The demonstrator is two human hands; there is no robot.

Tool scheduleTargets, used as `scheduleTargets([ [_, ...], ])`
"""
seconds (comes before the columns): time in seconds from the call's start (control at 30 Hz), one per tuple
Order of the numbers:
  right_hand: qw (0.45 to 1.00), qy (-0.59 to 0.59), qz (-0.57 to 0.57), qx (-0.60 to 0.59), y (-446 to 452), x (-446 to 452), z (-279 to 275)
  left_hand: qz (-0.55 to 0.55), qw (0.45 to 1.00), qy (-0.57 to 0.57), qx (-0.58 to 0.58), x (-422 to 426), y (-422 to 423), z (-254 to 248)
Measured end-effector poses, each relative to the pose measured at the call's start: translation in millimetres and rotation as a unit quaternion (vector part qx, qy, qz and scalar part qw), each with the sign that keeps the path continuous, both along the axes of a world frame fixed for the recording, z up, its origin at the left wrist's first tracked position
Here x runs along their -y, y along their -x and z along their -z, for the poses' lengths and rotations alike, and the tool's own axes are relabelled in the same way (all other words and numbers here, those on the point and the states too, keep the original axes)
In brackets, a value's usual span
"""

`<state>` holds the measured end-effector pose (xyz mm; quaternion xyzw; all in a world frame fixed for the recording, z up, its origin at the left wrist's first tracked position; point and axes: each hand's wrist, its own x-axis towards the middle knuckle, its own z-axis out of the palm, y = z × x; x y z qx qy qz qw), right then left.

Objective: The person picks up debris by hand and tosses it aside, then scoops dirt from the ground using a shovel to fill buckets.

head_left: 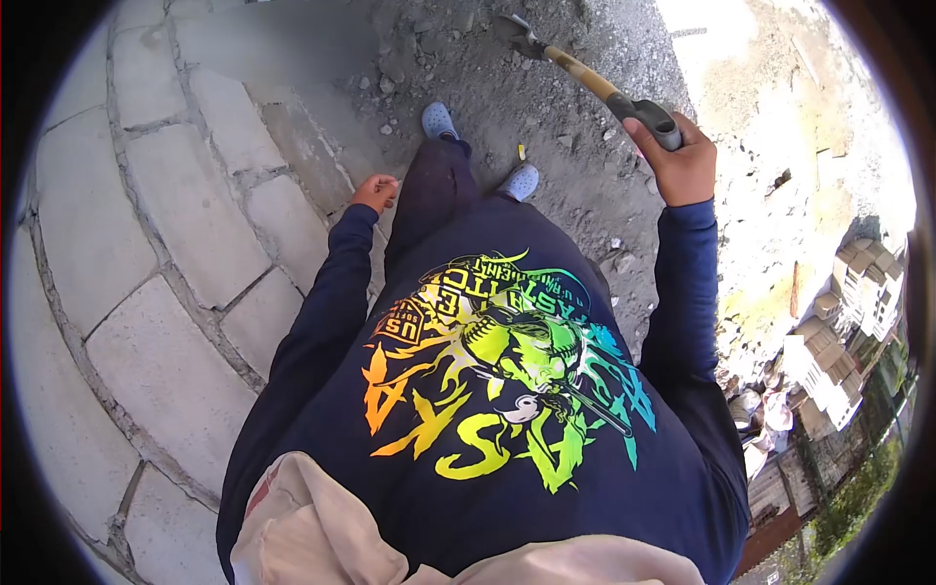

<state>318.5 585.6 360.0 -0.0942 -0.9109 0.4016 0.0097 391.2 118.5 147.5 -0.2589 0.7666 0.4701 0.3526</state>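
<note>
My right hand point(680, 161) is closed round the dark grip of a shovel point(583, 74), out to the upper right. The wooden shaft slants up and left to a metal blade point(520, 37) resting at the gravelly ground. My left hand point(377, 192) hangs low beside my dark trousers, near the block wall point(200, 195). Its fingers are curled together, and whatever they may hold is too small to make out. Both arms are in dark sleeves.
Grey dirt and loose stones point(575, 166) surround my light blue clogs point(439, 121). A small yellow scrap point(522, 152) lies near one clog. Stacks of blocks point(865, 283) stand at the far right, with green plants point(858, 497) below them.
</note>
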Motion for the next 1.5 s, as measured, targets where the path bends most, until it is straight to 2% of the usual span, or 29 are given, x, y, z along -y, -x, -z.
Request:
scheduleTargets([
  [0.07,0.999,-0.004,-0.028,-0.017,-6.9,-6.4,-26.9,0.025,0.999,-0.018,-0.029,-6.0,-3.1,6.4],
  [0.13,0.996,-0.014,-0.076,0.051,-16.2,-12.9,-45.6,0.077,0.997,-0.007,0.029,-8.9,-20.6,11.2],
  [0.2,0.994,-0.038,-0.082,0.060,-12.6,-13.8,-25.4,0.103,0.993,0.011,0.048,-6.8,-25.0,11.2],
  [0.27,0.991,-0.019,-0.116,0.062,-7.7,-6.2,11.9,0.065,0.996,0.025,0.053,1.9,-29.6,17.7],
  [0.33,0.991,-0.038,-0.092,0.085,-0.8,-0.3,11.3,0.045,0.998,0.026,0.032,10.5,-26.5,22.5],
  [0.43,0.988,-0.059,-0.093,0.110,4.0,7.8,7.9,-0.054,0.998,0.025,0.017,14.9,-26.4,8.8],
  [0.6,0.991,-0.040,-0.113,0.066,10.0,23.4,7.9,-0.017,0.999,0.036,0.009,2.3,-29.8,-5.9],
  [0.67,0.984,-0.051,-0.121,0.118,9.9,30.8,0.3,-0.002,0.999,0.033,0.000,-1.5,-35.2,-9.8],
  [0.77,0.983,-0.058,-0.129,0.115,7.1,41.5,0.6,0.011,1.000,0.022,0.005,-3.0,-40.2,-10.6],
  [1.0,0.983,-0.023,-0.140,0.117,18.7,60.2,-3.2,0.055,0.998,0.021,0.000,18.5,-35.8,15.8],
  [1.07,0.988,-0.036,-0.124,0.080,26.1,62.6,0.1,0.075,0.997,0.016,-0.006,27.5,-26.0,29.3],
  [1.13,0.987,-0.043,-0.112,0.103,38.0,62.6,-7.0,0.119,0.992,0.045,0.003,34.1,-16.4,40.5],
  [1.23,0.988,-0.061,-0.090,0.113,60.5,61.6,-11.4,0.117,0.993,0.006,0.003,47.2,8.2,52.2],
  [1.37,0.987,-0.067,-0.071,0.129,94.7,63.4,-11.3,0.121,0.993,-0.018,0.000,63.6,64.5,28.8],
  [1.5,0.989,-0.080,-0.040,0.120,119.4,69.2,-17.3,0.173,0.985,0.024,0.001,93.2,127.2,16.0],
])
